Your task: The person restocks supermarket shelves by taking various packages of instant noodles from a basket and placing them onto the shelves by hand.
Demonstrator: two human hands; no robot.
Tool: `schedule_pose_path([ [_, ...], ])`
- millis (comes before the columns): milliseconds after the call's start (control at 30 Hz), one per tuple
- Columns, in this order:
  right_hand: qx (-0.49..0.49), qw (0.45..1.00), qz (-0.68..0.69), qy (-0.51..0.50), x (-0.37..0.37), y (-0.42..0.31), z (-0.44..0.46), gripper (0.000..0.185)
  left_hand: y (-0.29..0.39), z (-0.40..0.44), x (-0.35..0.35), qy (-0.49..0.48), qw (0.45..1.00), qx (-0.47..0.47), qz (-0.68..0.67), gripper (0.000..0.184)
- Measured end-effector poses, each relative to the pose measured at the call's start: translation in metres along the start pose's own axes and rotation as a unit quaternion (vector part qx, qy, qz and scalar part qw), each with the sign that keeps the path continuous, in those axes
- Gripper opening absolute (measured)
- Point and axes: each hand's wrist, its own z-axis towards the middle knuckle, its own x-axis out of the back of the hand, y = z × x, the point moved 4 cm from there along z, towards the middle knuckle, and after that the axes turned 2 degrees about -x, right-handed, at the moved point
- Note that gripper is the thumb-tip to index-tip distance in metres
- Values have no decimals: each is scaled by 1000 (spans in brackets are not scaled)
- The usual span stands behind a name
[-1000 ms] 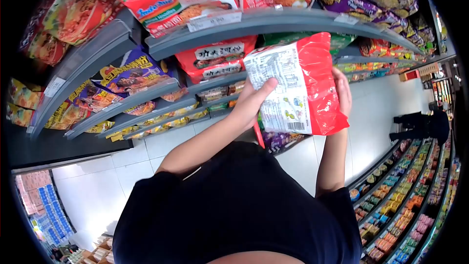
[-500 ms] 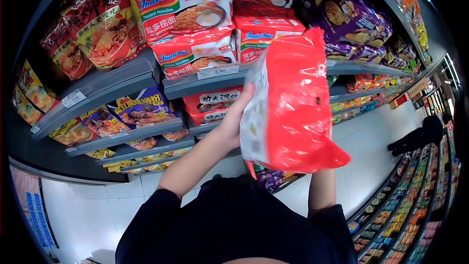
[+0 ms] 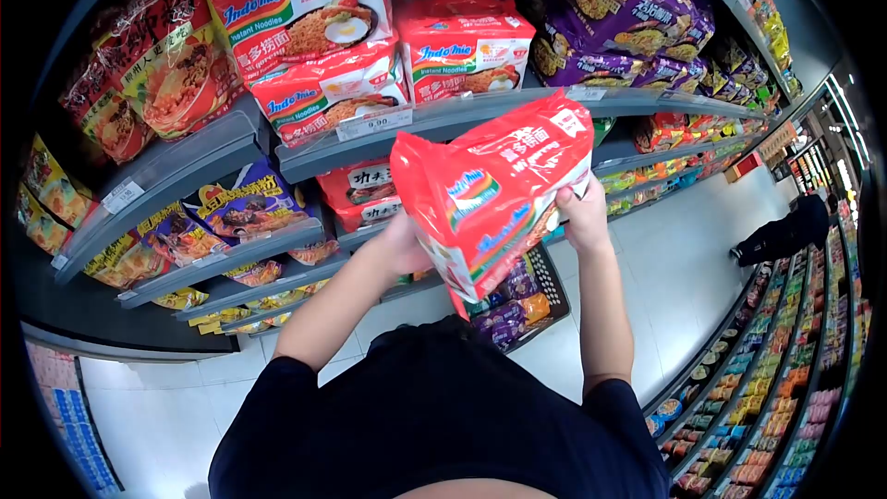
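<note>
A red multipack of Indomie instant noodles (image 3: 499,187) is held between both my hands in front of the shelf, tilted so that its printed top and one side show. My left hand (image 3: 403,242) grips its lower left end, with most of the fingers hidden behind the pack. On the other end, my right hand (image 3: 584,212) is closed with the thumb along the near edge. Just beyond, matching Indomie packs (image 3: 467,54) are stacked on the grey shelf (image 3: 462,109), above a price label reading 9.90.
Purple noodle packs (image 3: 637,5) lie to the right and red-yellow bags (image 3: 166,55) stand at the left. Below my hands is a dark basket (image 3: 554,291) with purple packs in it. A person in dark clothes (image 3: 790,229) is down the aisle, by another stocked shelf (image 3: 767,388).
The noodle pack has turned from its plain red and white faces to its printed faces and sits lower. My right hand now shows at its right end. The view has shifted slightly.
</note>
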Motion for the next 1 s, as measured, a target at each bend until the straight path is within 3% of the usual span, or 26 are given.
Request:
schedule_pose_path([
  [100,27,998,-17,59,1,-5,8,59,35,-17,-15,-11,995,-95,-1,79],
  [133,35,996,-8,80,0,-10,14,57,49,-20,-16,-59,991,-109,44,85],
  [233,87,985,6,148,-9,-39,47,49,99,-39,-63,-23,925,-283,252,87],
  [300,140,976,30,162,-19,-62,83,41,127,-40,-86,2,810,-427,403,76],
  [367,244,956,-3,166,-30,-80,123,39,159,-29,-104,69,619,-536,570,76],
  [433,288,931,-106,200,-34,-87,160,43,182,-9,-116,66,501,-584,635,74],
  [500,282,938,-50,195,-36,-81,193,42,197,10,-117,79,407,-631,655,65],
  [567,276,938,-56,201,-34,-70,215,42,204,26,-111,61,461,-616,635,62],
  [700,282,937,-7,206,-39,-65,223,36,200,25,-116,36,454,-629,631,58],
  [767,280,940,-39,193,-41,-66,229,40,205,29,-122,-11,499,-642,583,57],
  [833,273,942,-96,169,-36,-58,240,45,216,43,-110,85,407,-637,649,56],
  [900,242,934,-236,118,-27,-41,253,60,214,51,-98,154,381,-607,680,54],
  [1000,227,929,-280,87,-26,-41,248,66,199,46,-93,200,334,-578,717,54],
])
